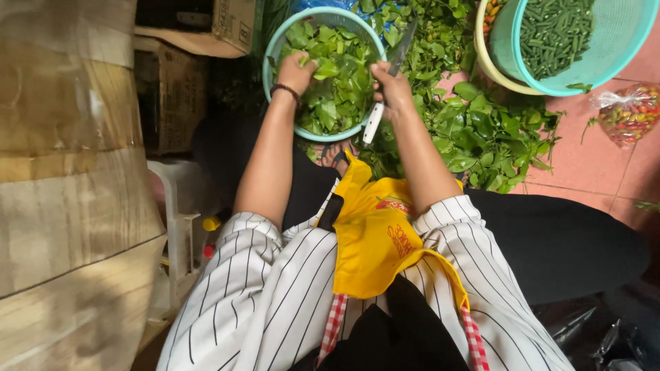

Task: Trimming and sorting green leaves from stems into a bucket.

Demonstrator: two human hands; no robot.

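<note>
A teal round basket (275, 48) full of green leaves (340, 75) sits in front of my knees. My left hand (297, 71) reaches into it and rests on the leaves, fingers curled among them. My right hand (392, 86) is closed on a knife (386, 86) with a white handle; the blade points up and away over the basket's right rim. A dark band circles my left wrist.
Loose leafy greens (481, 130) are piled on the tiled floor to the right. A teal bowl of cut green beans (557, 34) sits inside a yellow one at top right. A bag of red chillies (629, 113) lies far right. Cardboard boxes (172, 89) and wooden boards stand at left.
</note>
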